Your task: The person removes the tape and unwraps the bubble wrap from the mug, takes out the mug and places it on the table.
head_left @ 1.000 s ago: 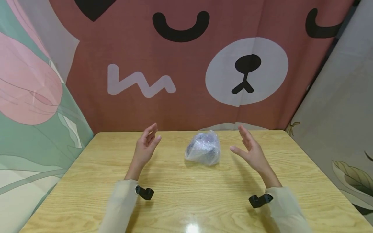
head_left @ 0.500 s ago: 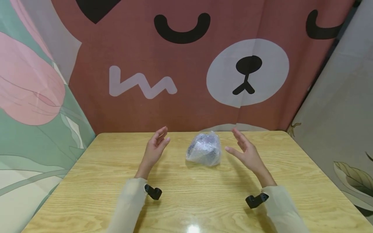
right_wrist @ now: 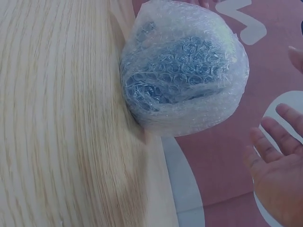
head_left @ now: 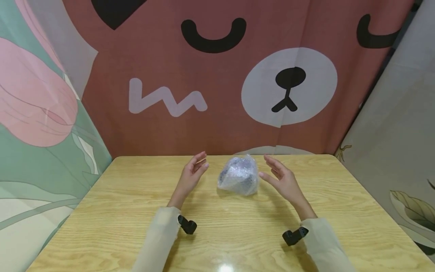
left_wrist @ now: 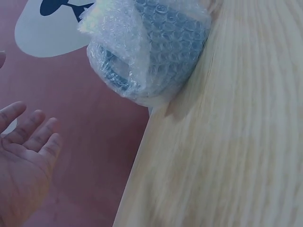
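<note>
Your left hand [head_left: 190, 175] has moved rightward and your right hand [head_left: 284, 184] leftward since the earlier frames, so both are nearer the bubble-wrapped bundle [head_left: 239, 176], which has stayed in place on the wooden table [head_left: 224, 223].

At your far left hangs a green curtain [head_left: 44, 166] printed with a pink flower [head_left: 37, 98]. Next comes your pale left sleeve [head_left: 154, 240], a black wrist camera [head_left: 188, 225] at its cuff. Your left hand is spread wide, thumb apart from gently bent fingers, to the left of the bundle with a gap between.

The bundle sits between your hands, toward the table's far edge; dark bluish contents show through the wrap, but you cannot tell what they are. Behind it hangs a reddish-brown curtain [head_left: 170, 132] with a bear's face.

Your right hand is wide too, fingers relaxed, its thumb pointing toward the bundle, near but apart. Your pale right sleeve [head_left: 326, 243] follows, then a grey curtain [head_left: 401, 143] with printed leaves.
</note>
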The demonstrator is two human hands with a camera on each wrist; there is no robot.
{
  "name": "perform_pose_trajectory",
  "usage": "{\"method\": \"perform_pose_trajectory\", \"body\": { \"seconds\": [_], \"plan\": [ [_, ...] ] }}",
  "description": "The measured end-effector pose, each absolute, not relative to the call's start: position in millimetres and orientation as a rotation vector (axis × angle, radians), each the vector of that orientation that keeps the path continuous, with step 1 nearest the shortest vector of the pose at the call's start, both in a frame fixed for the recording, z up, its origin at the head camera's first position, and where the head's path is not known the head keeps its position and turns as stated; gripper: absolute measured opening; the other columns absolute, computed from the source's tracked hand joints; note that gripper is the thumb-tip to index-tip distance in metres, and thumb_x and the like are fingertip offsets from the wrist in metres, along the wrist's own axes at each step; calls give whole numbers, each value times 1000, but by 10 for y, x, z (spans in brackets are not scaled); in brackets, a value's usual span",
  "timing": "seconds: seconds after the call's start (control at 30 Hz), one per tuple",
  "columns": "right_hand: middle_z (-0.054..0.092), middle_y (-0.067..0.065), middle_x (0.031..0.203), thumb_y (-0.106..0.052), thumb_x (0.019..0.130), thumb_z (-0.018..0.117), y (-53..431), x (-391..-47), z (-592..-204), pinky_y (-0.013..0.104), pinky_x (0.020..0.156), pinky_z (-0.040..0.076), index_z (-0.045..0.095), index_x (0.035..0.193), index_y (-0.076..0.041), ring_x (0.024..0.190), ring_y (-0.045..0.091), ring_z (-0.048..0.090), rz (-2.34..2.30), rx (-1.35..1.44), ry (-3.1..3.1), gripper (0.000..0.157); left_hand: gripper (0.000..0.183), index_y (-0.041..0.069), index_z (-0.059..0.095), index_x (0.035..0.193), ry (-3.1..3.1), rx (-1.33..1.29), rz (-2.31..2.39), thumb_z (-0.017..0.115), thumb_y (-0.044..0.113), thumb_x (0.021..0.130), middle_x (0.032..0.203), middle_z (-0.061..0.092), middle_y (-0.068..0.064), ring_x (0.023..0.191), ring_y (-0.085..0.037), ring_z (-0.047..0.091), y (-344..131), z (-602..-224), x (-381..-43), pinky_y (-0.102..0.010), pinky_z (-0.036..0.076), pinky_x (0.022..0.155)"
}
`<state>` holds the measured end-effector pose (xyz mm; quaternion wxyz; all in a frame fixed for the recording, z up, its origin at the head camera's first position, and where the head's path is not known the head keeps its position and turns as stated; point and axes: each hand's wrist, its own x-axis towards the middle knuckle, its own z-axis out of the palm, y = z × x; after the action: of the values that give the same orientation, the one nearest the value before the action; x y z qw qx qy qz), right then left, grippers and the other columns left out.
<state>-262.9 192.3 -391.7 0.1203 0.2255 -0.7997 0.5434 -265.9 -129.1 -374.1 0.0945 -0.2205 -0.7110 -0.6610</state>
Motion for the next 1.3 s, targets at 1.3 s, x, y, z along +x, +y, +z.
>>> {"method": "perform_pose_trajectory", "body": {
  "seconds": [1.3],
  "plan": [
    [67, 13, 100, -17, 91, 70, 1616, -2770, -3779, 28, 77, 50, 69, 115, 0, 93, 26, 62, 1494, 450, -2381, 29, 41, -2, 51, 136, -2102, -604, -2183, 59, 10, 97, 137, 52, -18, 121, -30, 53, -865, -4087, -3057, -37, 42, 100]
  ]
}}
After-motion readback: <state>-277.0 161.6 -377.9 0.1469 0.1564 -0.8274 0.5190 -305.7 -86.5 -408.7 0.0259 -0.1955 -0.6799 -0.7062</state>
